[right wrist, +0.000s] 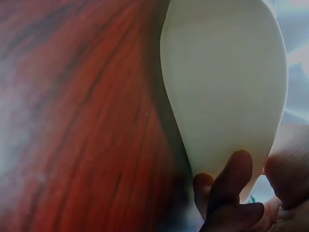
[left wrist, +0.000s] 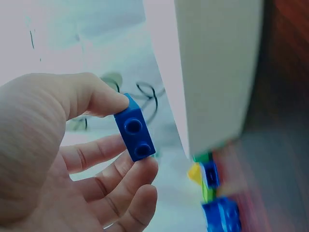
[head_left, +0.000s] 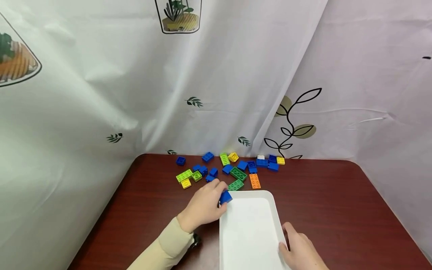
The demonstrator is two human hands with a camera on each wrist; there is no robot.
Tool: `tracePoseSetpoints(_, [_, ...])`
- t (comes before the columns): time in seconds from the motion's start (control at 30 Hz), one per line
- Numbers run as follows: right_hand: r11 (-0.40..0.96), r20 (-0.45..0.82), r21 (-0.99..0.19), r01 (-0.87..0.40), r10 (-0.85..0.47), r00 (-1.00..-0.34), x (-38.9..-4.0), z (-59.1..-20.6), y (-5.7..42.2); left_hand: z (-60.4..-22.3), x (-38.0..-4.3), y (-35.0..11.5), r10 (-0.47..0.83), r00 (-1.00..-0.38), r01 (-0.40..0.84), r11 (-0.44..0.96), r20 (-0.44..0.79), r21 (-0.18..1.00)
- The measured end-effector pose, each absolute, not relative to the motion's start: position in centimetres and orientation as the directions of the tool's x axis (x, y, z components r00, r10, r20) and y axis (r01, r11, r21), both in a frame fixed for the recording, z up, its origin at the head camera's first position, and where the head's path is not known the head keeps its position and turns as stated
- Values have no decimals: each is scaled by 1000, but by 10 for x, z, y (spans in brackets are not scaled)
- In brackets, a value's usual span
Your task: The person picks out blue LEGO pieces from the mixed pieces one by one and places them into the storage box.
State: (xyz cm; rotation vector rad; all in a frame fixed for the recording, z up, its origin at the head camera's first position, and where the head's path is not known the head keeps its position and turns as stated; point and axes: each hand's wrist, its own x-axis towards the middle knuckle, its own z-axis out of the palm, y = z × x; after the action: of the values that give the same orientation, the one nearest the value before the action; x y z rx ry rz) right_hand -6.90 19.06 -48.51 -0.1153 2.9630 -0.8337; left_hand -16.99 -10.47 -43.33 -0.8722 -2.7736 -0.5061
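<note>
Between the thumb and fingertips of my left hand (head_left: 204, 206) is a small blue toy brick (head_left: 225, 197), held over the far left corner of a white tray (head_left: 248, 228). The left wrist view shows two round studs on this blue brick (left wrist: 135, 130), pinched at its ends beside the tray's side wall (left wrist: 217, 72). My right hand (head_left: 298, 249) grips the tray's right edge. In the right wrist view its fingers (right wrist: 233, 176) lie against the outer wall, with the thumb at the rim.
Beyond the tray lie loose bricks: several blue ones (head_left: 208, 156), green ones (head_left: 238, 174), lime ones (head_left: 184, 176), yellow ones (head_left: 233, 157) and an orange one (head_left: 255, 181). The brown table (head_left: 337, 210) meets a patterned curtain (head_left: 216, 75) at its far edge.
</note>
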Motion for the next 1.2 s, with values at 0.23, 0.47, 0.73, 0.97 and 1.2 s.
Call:
tracePoseSetpoints(0.23, [803,-238,-591,76,-84,-968,-79,-478,186,-431,-163,-77,608,-756,653,726,243,216])
tracePoseSetpoints(0.47, [737,-238,-675,36,-171,-956,-112,-478,191,-439,-164,-63,670,-719,694,705,183,146])
tracePoseSetpoints(0.73, [641,-218,-768,-10,-275,-936,-141,-489,199,-445,-169,-56,680,-722,691,718,127,83])
tracePoseSetpoints(0.97, [654,-159,-757,0,-183,-970,-148,-492,192,-448,-175,-56,680,-717,693,718,153,62])
tracePoseSetpoints(1.2, [647,-168,-760,51,-120,-978,-153,-494,189,-450,-179,-54,689,-707,701,713,160,28])
